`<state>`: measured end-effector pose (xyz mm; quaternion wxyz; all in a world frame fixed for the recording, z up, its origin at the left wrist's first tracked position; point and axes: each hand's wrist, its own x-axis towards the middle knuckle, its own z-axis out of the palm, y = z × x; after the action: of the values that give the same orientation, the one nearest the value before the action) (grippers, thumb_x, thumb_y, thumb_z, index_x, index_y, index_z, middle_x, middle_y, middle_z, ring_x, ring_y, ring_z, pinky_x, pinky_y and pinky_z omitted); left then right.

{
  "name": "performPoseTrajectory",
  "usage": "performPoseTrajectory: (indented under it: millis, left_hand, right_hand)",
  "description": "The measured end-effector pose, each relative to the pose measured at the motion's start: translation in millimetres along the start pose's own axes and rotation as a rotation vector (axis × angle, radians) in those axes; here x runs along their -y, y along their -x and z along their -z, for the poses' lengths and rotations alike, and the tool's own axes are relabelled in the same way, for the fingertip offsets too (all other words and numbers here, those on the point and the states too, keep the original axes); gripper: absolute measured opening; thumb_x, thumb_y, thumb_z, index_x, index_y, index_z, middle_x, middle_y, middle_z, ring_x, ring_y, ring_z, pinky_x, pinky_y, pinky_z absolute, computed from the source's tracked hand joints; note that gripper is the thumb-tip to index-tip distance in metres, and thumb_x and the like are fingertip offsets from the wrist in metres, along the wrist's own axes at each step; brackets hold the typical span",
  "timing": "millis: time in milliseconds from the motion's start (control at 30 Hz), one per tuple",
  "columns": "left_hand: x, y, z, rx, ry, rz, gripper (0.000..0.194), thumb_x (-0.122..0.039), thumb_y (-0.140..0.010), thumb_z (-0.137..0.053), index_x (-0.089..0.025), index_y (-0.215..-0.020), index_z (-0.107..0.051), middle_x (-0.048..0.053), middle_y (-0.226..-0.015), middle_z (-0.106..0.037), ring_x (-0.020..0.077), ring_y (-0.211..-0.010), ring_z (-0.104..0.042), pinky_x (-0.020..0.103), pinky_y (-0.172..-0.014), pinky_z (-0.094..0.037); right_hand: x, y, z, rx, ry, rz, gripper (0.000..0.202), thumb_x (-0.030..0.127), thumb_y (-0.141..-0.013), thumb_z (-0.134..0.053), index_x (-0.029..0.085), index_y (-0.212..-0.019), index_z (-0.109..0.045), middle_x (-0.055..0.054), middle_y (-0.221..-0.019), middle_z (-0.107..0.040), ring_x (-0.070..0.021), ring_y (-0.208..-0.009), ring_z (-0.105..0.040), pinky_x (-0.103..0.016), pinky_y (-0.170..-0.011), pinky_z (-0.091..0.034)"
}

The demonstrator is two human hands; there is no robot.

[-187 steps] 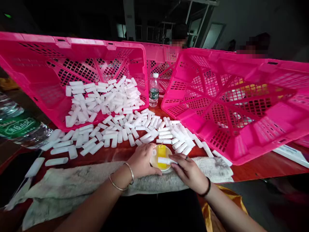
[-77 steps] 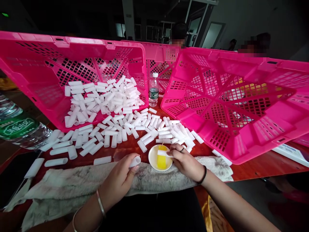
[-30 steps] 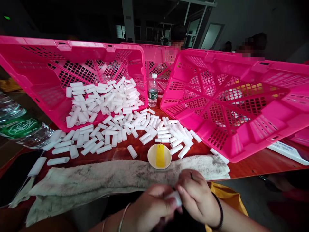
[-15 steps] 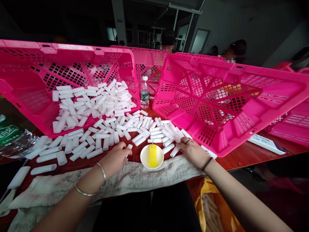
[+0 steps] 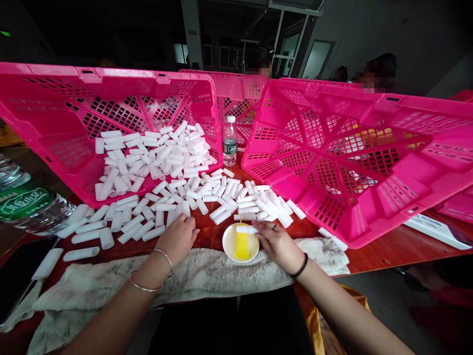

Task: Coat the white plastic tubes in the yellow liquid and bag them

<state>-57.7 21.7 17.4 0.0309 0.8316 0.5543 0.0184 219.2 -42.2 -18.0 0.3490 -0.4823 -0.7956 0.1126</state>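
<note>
A short white tube [image 5: 247, 230] is pinched in my right hand [image 5: 279, 244], held level over the small white dish [image 5: 226, 250]. In that dish sits a yellow block [image 5: 242, 245], its upper part crossed by the tube; a thin stalk shows above. My left hand [image 5: 179, 237] is at the near edge of the loose white tubes [image 5: 158, 197], its fingers curled down and partly hidden behind its back. Whatever those fingers hold does not show. More white tubes [image 5: 177, 153] are heaped in the tipped pink basket [image 5: 216, 108] on the left.
A second pink basket [image 5: 318, 197] lies tipped on the right. A small water bottle [image 5: 230, 143] stands between the baskets, and a larger bottle [image 5: 29, 202] lies far left. A grey towel [image 5: 207, 276] lines the table's front edge. People [image 5: 377, 71] are beyond the baskets.
My right hand has come left from the tube pile to the dish with a tube. The tube earlier in my left hand no longer shows; that hand is now against the pile.
</note>
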Motion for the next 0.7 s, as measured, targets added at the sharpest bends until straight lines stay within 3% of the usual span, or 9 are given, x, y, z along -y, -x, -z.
performPoseTrajectory:
  millis: [67,200,367,533,700]
  left_hand:
    - [2.1,1.7,1.3,0.007,0.024,0.035,0.008,-0.018,-0.085,-0.044,-0.015,-0.088,-0.051,0.009,-0.09,-0.053,0.0238,-0.081,-0.058,0.034,-0.071,-0.046]
    - [7.4,6.0,2.6,-0.01,0.145,0.095,0.033,-0.015,-0.076,-0.053,-0.011,-0.108,-0.048,0.014,-0.105,-0.054,0.0261,-0.096,-0.058,0.035,-0.084,-0.046]
    - [6.6,15.5,2.7,0.041,0.267,0.047,0.016,-0.022,-0.075,-0.051,-0.016,-0.088,-0.059,0.011,-0.094,-0.061,0.0269,-0.095,-0.06,0.038,-0.087,-0.046]
    - [-2.5,33.6,3.8,-0.073,0.425,0.055,0.025,-0.027,-0.084,-0.038,-0.018,-0.105,-0.048,0.009,-0.099,-0.064,0.0246,-0.095,-0.062,0.037,-0.08,-0.05]
    - [-7.3,48.1,1.9,-0.175,0.51,0.0,0.029,-0.033,-0.089,-0.038,-0.018,-0.112,-0.045,0.01,-0.108,-0.062,0.024,-0.101,-0.06,0.038,-0.087,-0.048]
  right_hand:
    - [-1.0,0.3,-5.6,-0.002,0.005,0.023,0.032,0.015,-0.089,-0.043,0.016,-0.117,-0.058,-0.015,-0.11,-0.06,-0.025,-0.098,-0.06,-0.042,-0.083,-0.053]
    - [5.1,-0.6,0.8,0.066,-0.076,0.026,0.024,0.014,-0.085,-0.048,0.018,-0.106,-0.06,-0.012,-0.105,-0.06,-0.0234,-0.096,-0.059,-0.04,-0.082,-0.052]
    - [12.0,-5.3,9.2,0.107,-0.189,-0.139,0.022,0.021,-0.086,-0.052,0.018,-0.108,-0.056,-0.01,-0.098,-0.064,-0.022,-0.09,-0.062,-0.038,-0.08,-0.052]
    - [6.8,-4.4,8.3,0.114,-0.25,0.022,0.011,0.018,-0.086,-0.051,0.02,-0.092,-0.059,-0.009,-0.096,-0.057,-0.0198,-0.089,-0.059,-0.035,-0.078,-0.051]
    - [7.4,-0.3,5.9,0.136,-0.397,-0.174,0.022,0.025,-0.087,-0.053,0.019,-0.107,-0.053,-0.006,-0.089,-0.061,-0.0187,-0.082,-0.061,-0.034,-0.073,-0.052]
